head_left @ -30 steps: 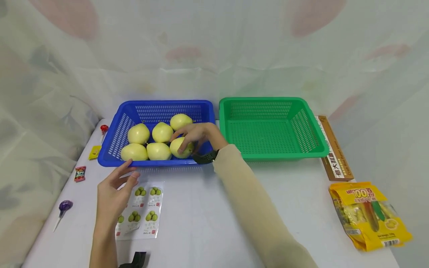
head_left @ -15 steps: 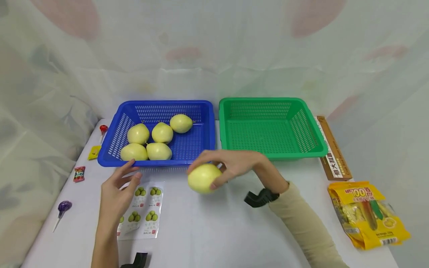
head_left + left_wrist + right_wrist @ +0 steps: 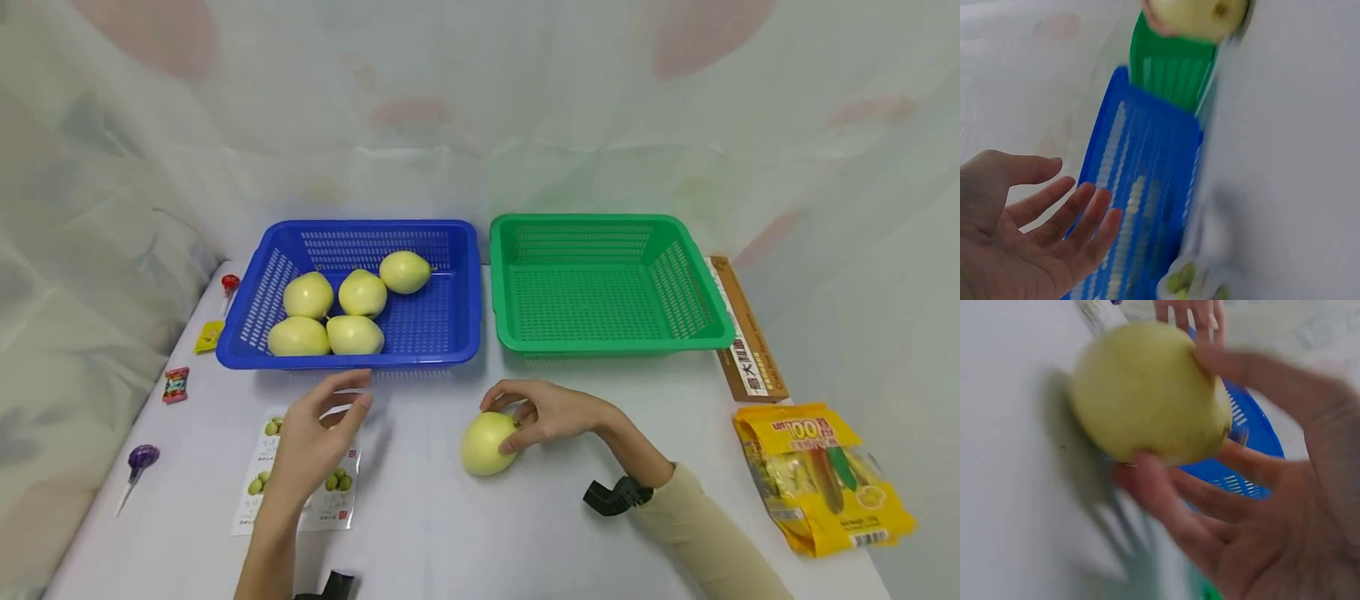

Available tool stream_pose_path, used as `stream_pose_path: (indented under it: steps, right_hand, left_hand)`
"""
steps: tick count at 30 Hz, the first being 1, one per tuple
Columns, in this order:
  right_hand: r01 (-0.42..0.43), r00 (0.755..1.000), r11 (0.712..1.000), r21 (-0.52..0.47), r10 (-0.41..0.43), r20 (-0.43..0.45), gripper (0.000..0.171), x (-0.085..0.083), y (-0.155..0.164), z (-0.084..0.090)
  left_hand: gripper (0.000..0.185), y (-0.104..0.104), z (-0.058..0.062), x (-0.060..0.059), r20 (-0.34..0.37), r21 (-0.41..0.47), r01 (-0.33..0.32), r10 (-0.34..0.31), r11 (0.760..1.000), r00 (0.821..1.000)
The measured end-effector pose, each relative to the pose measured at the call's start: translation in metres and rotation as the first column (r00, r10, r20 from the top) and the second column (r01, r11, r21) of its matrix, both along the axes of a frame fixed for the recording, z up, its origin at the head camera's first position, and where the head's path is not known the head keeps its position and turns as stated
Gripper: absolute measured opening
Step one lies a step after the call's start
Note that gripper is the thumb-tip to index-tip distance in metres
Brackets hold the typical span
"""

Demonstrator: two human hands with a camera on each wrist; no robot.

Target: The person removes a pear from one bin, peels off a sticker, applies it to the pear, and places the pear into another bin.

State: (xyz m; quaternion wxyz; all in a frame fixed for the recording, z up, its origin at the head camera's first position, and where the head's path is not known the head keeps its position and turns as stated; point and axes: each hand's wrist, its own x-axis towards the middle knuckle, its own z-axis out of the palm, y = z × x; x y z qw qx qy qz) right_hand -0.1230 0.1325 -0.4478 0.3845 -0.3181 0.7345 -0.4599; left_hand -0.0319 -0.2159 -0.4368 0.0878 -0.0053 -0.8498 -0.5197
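Right hand [image 3: 551,412] curled over a yellow-green pear [image 3: 487,443], thumb and fingers wrapped round its right flank and top, so the grip is clamped on the fruit. Pear down at the white tabletop [image 3: 465,533], in front of the gap between the two baskets, apparently resting there, though contact underneath cannot be told for certain. Seen from the right wrist, fingers [image 3: 1166,500] spread beneath and behind the pear [image 3: 1147,394], thumb over the top: a cradling hold suited to a round, smooth, easily bruised thing, probably keeping it from rolling.

Left hand [image 3: 318,437] hovering, fingers straight and relaxed, palm turned toward the pear, holding nothing; grip apart. Directly under it, a sheet of small fruit stickers [image 3: 258,487], partly covered by the wrist. Placement of the sheet close to the free hand likely explained by wanting it within easy reach while the other hand steadies the fruit.

Behind, blue basket [image 3: 465,292] holding five more pears [image 3: 362,293], bunched toward its left half. Beside it, just apart, green basket [image 3: 697,292] with nothing inside.

Along the left edge, a purple lollipop [image 3: 142,457], a small red sweet wrapper [image 3: 176,385], a yellow wrapper [image 3: 207,337] and a red lollipop [image 3: 229,283], well apart from the hands. On the right, a brown box [image 3: 746,333] and a yellow snack bag [image 3: 821,475].
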Motion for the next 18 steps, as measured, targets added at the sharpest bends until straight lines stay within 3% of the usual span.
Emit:
stream_pose_path:
  steps: [3, 7, 12, 18]
  right_hand:
    - [0.150, 0.985, 0.983, -0.104, -0.158, -0.068, 0.056, 0.009, -0.003, -0.006]
    - [0.273, 0.948, 0.941, -0.200, -0.298, -0.112, 0.055, 0.025, -0.010, -0.010]
    - [0.303, 0.930, 0.928, -0.215, -0.337, -0.146, 0.065, 0.043, -0.017, -0.014]
    - [0.317, 0.913, 0.929, -0.191, -0.354, -0.203, 0.072, 0.051, -0.021, -0.017]
  left_hand:
    - [0.032, 0.020, -0.009, 0.000, 0.044, 0.020, 0.131, -0.132, 0.991, 0.990]
    - [0.034, 0.045, -0.022, 0.001, 0.131, 0.073, 0.252, -0.260, 0.965, 0.957]
    - [0.034, 0.057, -0.028, 0.004, 0.181, 0.130, 0.261, -0.282, 0.957, 0.942]
    - [0.033, 0.057, -0.030, 0.007, 0.202, 0.180, 0.292, -0.326, 0.939, 0.924]
